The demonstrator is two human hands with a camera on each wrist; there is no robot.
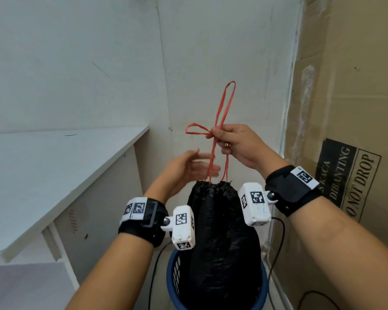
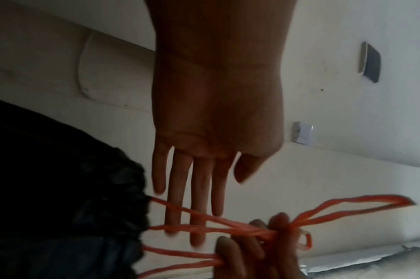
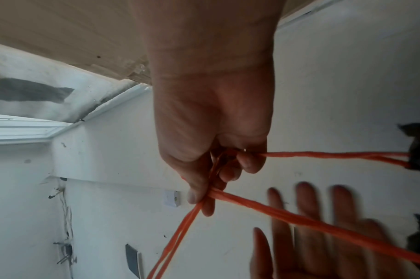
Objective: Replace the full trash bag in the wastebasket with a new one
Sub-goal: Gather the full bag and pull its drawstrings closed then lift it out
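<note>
Head view first: at far left we see a white tabletop against the wall. Next comes our left hand, blurred, fingers straight and spread, gripping nothing; it sits just beside the red drawstrings, and whether it touches them we cannot tell. From the left wrist view its fingers point toward the strings, which cross in front of them.

Centre of the scene holds the black bag, cinched at the neck and standing upright in the blue basket, rising well above its rim. Strings run taut from the neck up to our right hand, which pinches them where they cross; two loops stick out beyond the grip, one upward and one to the left. From the right wrist view, thumb and fingers are curled round the strands, with one pair leading to the bag and another slanting past our left hand.

At far right stands a cardboard box printed "DO NOT DROP".
</note>
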